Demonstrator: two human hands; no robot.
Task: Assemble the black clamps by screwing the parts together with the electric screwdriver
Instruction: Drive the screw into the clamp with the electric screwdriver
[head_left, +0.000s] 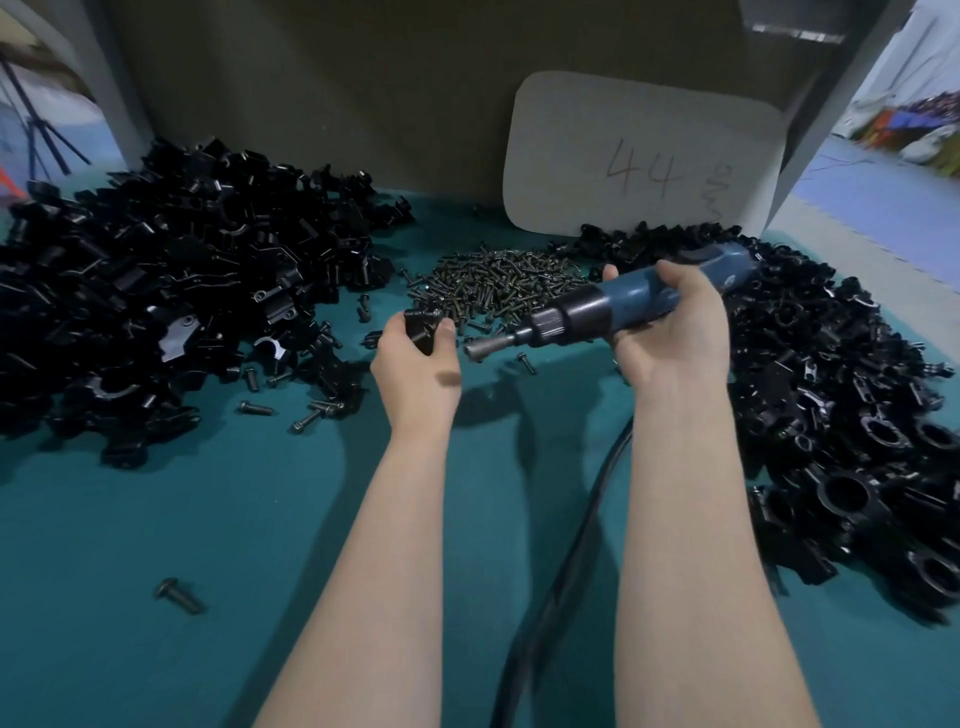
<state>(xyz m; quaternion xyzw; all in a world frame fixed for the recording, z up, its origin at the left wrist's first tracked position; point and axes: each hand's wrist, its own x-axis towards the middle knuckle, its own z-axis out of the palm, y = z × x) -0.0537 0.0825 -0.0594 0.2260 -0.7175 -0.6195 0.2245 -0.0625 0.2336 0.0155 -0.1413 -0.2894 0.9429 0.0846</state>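
My left hand (415, 364) grips a small black clamp part (422, 328) just above the green table, near the middle. My right hand (670, 332) holds the blue electric screwdriver (613, 306) level, its metal bit (480, 347) pointing left toward the clamp part, a short gap between them. A heap of dark screws (498, 286) lies just behind both hands. Loose black clamp halves form a big pile (171, 291) on the left. Another pile of black clamps (841, 415), several with closed rings, fills the right side.
The screwdriver's black cable (566, 540) runs between my forearms toward me. Stray screws (179, 595) lie on the green table cover (234, 519). A white card marked 44 (644, 156) leans on the brown back wall.
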